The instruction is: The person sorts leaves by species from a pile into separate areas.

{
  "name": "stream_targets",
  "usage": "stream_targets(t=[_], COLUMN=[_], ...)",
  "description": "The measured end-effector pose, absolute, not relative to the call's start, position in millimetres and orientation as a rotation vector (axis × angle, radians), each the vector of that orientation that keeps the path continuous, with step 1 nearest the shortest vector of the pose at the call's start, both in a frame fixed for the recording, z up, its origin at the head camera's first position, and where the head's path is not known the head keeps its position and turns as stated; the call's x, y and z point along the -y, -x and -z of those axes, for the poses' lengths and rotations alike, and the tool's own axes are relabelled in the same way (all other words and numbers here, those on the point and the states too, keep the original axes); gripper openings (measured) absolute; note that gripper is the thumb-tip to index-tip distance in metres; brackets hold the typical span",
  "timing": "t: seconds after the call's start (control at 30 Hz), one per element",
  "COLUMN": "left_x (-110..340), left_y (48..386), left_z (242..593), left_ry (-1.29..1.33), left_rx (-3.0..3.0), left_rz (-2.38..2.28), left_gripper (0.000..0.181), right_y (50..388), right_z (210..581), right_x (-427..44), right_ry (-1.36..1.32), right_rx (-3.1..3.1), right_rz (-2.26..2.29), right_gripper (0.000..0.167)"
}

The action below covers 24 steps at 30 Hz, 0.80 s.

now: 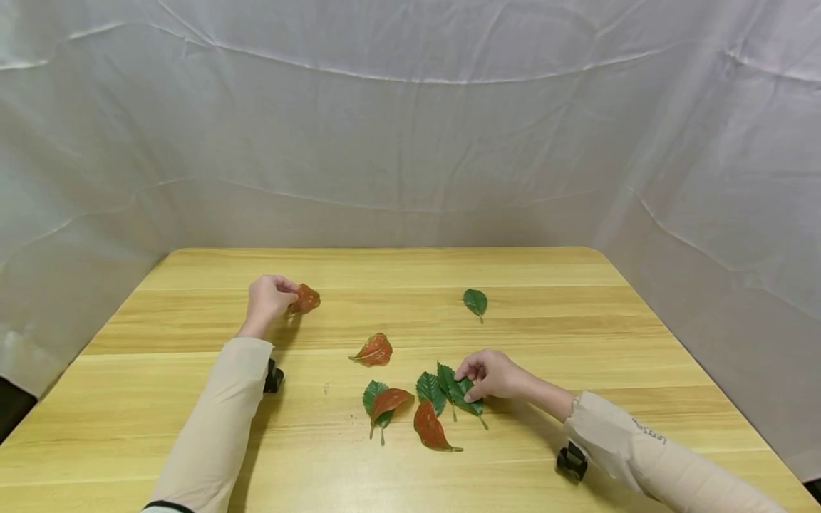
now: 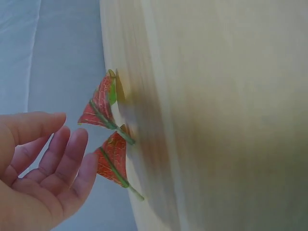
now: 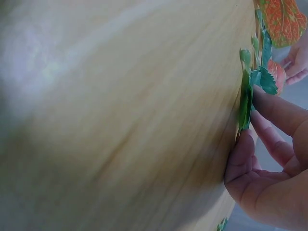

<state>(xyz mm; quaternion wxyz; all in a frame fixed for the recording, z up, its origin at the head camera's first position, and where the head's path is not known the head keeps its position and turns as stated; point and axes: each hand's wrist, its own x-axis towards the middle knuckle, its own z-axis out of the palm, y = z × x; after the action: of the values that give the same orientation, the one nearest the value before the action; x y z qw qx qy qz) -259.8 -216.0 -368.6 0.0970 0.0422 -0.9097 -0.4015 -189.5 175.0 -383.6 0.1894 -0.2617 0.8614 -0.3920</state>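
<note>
While pale fabric (image 1: 410,142) hangs behind and along the sides, the wooden worktop (image 1: 577,342) spreads out in front of the person. Both forearms reach over it in beige sleeves (image 1: 218,420), each with a black wrist camera (image 1: 274,377) strapped on.

The left hand (image 1: 266,299) is off to the person's left, fingers loosely bent and nothing pinched between them; its fingertips are right beside a red leaf (image 1: 308,299), and from that wrist I see two such leaves there. The right hand (image 1: 499,376) pinches a green leaf (image 1: 458,396) between thumb and finger, low on the worktop.

Left of that lie more green leaves (image 1: 431,390) and a curled red leaf (image 1: 428,426); another red one rests across a green one. A lone red leaf (image 1: 375,350) sits between the hands, and a single green leaf (image 1: 475,301) lies farther back.
</note>
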Motion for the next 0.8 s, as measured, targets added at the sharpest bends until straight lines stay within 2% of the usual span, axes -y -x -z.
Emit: stream_targets(t=[0.37, 0.8], left_x=[204, 187], left_y=[255, 247], left_z=[359, 356], left_ry=[-0.087, 0.064], left_rx=[2.622, 2.632], left_rz=[1.158, 1.215], left_gripper=[0.016, 0.011], right_y=[190, 190], right_z=[384, 384], right_x=[-176, -176], right_ry=[0.738, 0.733], right_rx=[-2.431, -2.448], right_rz=[1.099, 1.094], right_gripper=[0.024, 0.021])
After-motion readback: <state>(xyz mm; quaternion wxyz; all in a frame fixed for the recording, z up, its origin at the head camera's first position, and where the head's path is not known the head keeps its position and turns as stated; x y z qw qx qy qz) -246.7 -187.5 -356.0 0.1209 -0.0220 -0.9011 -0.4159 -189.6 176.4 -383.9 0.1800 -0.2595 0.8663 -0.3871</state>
